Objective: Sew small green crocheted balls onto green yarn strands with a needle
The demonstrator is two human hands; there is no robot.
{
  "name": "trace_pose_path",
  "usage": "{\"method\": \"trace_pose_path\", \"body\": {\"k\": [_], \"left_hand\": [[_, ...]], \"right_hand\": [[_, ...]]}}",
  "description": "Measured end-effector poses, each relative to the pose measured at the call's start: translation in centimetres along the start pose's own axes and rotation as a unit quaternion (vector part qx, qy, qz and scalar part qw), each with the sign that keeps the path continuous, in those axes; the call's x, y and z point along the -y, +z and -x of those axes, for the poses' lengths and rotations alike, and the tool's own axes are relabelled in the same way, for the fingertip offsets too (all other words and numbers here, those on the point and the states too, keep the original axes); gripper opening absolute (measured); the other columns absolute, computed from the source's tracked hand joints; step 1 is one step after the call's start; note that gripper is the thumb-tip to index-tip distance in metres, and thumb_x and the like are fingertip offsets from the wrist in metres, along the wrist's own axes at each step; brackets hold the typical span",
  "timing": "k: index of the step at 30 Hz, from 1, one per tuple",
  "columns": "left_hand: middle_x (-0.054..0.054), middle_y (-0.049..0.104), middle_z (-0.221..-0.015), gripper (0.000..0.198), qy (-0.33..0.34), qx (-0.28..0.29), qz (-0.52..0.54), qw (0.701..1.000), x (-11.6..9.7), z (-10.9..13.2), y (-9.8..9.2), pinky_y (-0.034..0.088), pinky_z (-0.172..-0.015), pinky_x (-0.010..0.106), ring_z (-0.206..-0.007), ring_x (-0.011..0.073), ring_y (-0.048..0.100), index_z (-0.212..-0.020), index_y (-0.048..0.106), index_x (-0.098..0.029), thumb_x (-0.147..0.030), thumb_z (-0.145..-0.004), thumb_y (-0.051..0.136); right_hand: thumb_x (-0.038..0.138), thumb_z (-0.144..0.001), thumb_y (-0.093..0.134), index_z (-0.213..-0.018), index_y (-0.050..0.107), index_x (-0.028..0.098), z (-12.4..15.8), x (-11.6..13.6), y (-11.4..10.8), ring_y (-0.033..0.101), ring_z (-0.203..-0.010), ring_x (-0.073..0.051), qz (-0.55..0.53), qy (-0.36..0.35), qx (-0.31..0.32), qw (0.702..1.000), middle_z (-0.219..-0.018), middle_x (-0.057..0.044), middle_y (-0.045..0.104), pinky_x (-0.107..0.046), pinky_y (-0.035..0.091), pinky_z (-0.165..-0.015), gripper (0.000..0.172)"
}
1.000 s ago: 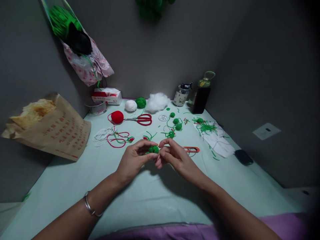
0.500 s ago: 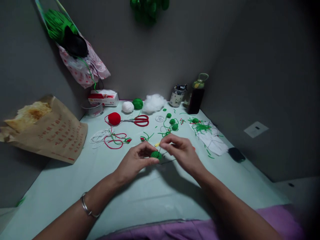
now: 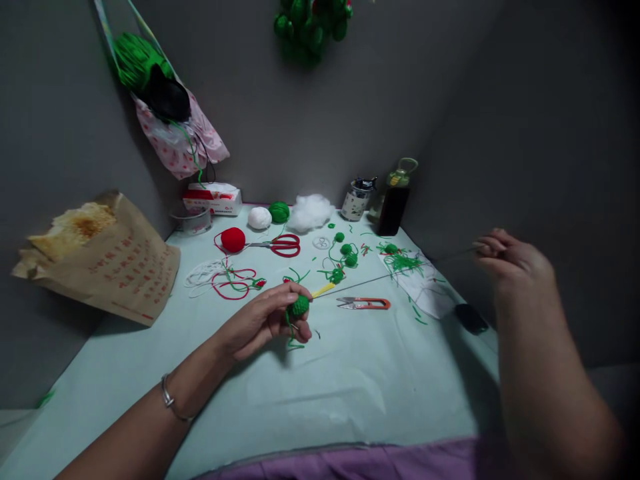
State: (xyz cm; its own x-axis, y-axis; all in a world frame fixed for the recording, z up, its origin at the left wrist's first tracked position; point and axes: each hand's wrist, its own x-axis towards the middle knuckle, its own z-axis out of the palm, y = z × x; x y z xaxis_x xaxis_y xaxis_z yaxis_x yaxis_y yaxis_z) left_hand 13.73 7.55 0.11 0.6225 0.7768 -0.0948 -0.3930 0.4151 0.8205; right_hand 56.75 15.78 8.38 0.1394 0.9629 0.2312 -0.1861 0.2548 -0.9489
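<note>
My left hand (image 3: 273, 317) is closed around a small green crocheted ball (image 3: 300, 306), with a green yarn tail hanging below it. From the ball a dark thread (image 3: 390, 275) runs taut up to the right. Its far end is pinched in the fingers of my right hand (image 3: 515, 260), raised well off to the right; whether a needle is there too I cannot make out. Just beyond my left fingertips is a slim yellow thing (image 3: 323, 291). Orange-handled thread snips (image 3: 365, 303) lie on the table between the hands.
Red-handled scissors (image 3: 285, 245), a red yarn ball (image 3: 233, 239) and white stuffing (image 3: 311, 212) lie farther back. Several green balls (image 3: 351, 259) sit mid-table. At left stands a paper bag (image 3: 125, 273); a bottle (image 3: 395, 203) stands back right. A black object (image 3: 471, 319) lies near the right edge.
My right hand has swung from beside the ball far to the right and up, drawing the thread out straight. The snips it covered now show. My left hand keeps the ball, turned slightly.
</note>
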Motion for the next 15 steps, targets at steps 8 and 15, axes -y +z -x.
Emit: {"method": "trace_pose_path", "body": {"k": [8,15], "left_hand": [[0.003,0.06,-0.086,0.015,-0.014,-0.016,-0.021,1.0,0.4,-0.3,0.3,0.058,-0.062,0.025,-0.065,0.0136,0.069,-0.1,0.062,-0.014,-0.027,-0.095,0.054],[0.004,0.061,-0.084,0.016,-0.016,-0.012,-0.047,0.999,0.8,-0.3,0.1,0.056,-0.063,0.025,-0.066,0.0134,0.067,-0.098,0.062,-0.015,-0.03,-0.095,0.056]], "right_hand": [[0.04,-0.091,0.066,-0.1,0.072,0.015,8.1,-7.7,13.6,0.047,-0.054,-0.008,0.053,0.13,0.159,0.977,-0.07,-0.003,0.062,-0.021,0.035,-0.047,0.028],[0.045,-0.094,0.06,-0.085,0.072,0.014,10.5,-8.9,15.4,0.038,-0.059,-0.008,0.128,0.156,0.376,0.904,-0.066,0.001,0.05,-0.022,0.03,-0.056,0.035]]}}
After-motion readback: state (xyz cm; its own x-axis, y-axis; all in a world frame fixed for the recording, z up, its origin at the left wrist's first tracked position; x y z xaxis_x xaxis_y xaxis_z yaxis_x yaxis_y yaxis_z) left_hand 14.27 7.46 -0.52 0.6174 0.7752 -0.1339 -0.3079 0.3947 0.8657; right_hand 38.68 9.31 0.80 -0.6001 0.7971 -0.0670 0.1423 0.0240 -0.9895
